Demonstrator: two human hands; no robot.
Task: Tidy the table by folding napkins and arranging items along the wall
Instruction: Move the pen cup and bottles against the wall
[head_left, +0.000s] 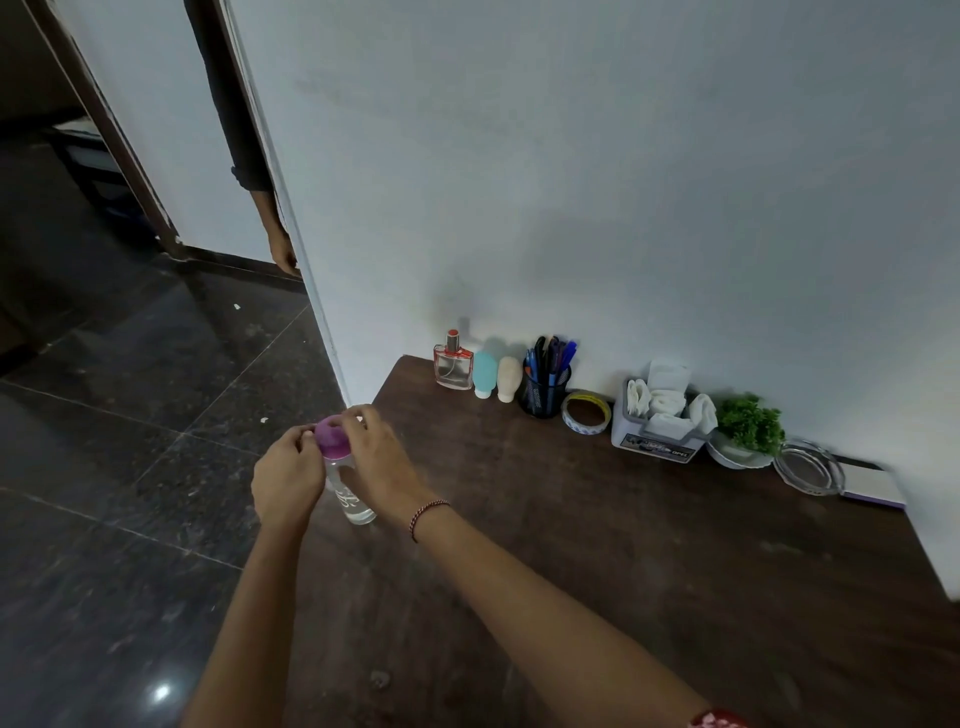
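The bottle (356, 501) stands at the table's (571, 519) left edge, far from the wall (623, 208); fingers of left hand (288, 478) and right hand (379, 467) curl on its purple cap (331, 435) — a hard twist may tip it onto the floor (130, 415).

Dark shiny floor (130, 467) with small white bits (237, 306) on it. Brown door frame (117, 145) at the back. Another person's arm (265, 213) in a dark sleeve (223, 93), hanging down.
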